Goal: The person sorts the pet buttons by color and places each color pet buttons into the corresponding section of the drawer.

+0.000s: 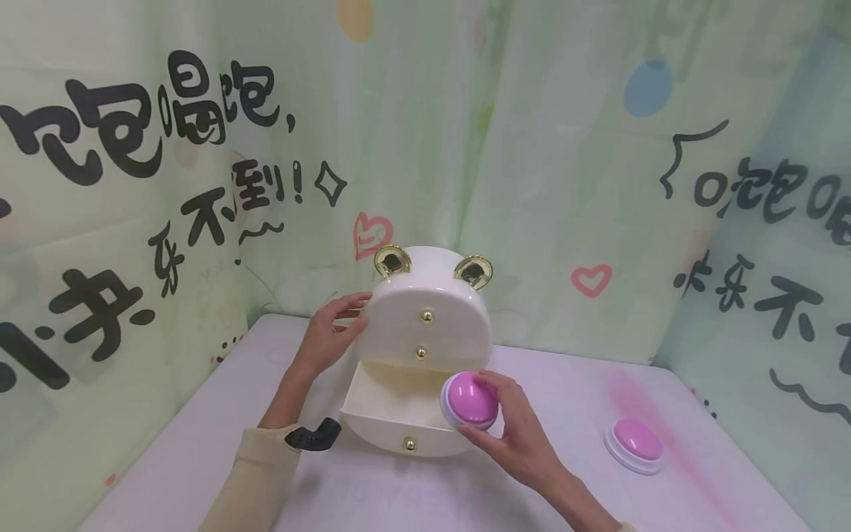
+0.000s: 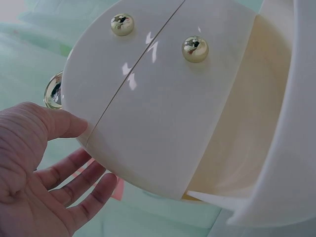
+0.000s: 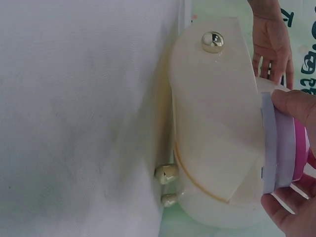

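Observation:
A white rounded drawer box point(image 1: 425, 318) with gold knobs and two gold ears stands on the table. Its bottom drawer point(image 1: 379, 414) is pulled out, and the part of the inside that shows is bare. My left hand point(image 1: 330, 332) rests at the box's left side; in the left wrist view, the thumb point(image 2: 69, 124) touches the front edge while the other fingers spread loosely beside it. My right hand point(image 1: 518, 428) holds a pink domed push button with a white base point(image 1: 472, 399) by its rim, over the drawer's right part. The right wrist view shows the button point(image 3: 282, 143) between thumb and fingers.
A second pink push button point(image 1: 636, 445) with a white base sits on the table point(image 1: 552, 399) to the right. A printed pale green curtain point(image 1: 532, 185) hangs behind and along both sides. A black band point(image 1: 314, 436) is at my left wrist.

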The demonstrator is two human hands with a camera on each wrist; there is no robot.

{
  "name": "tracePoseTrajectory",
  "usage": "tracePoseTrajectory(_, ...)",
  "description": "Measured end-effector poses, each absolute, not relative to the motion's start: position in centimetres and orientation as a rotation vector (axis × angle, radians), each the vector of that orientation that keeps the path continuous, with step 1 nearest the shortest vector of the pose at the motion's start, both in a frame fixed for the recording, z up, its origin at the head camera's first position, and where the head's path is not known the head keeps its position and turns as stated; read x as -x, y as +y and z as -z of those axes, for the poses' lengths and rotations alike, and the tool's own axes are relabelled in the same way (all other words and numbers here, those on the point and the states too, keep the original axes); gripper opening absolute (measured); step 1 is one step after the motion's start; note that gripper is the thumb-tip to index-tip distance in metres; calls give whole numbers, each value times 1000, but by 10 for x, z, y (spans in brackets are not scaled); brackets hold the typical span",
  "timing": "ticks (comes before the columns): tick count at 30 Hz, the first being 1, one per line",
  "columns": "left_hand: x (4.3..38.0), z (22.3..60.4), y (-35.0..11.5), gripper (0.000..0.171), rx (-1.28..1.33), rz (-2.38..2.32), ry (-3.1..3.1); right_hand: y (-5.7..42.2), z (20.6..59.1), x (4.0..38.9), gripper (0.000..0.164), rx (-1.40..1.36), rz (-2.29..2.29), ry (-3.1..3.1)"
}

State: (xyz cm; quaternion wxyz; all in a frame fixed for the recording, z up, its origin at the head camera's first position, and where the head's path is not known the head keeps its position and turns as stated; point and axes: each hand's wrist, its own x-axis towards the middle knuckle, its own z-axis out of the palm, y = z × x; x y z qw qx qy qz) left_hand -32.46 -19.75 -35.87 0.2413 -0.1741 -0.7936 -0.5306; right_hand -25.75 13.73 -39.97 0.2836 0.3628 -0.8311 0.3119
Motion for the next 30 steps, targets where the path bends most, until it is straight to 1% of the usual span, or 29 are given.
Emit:
tracePoseTrajectory(9,323,356,-197,41,477,1453,-2171,133,401,264,70,-968,-807,-2275)
tracePoseTrajectory(18,325,356,-196,41,474,1463,-2169,130,400,267,61,-758,-850,-2402)
tracePoseTrajectory(26,325,357,-196,40,474,1467,-2162,132,401,264,59,-684,-861,-2453)
tracePoseTrajectory(30,324,357,-196,40,469,1461,-2168,136,403,264,58,-696,-842,-2421)
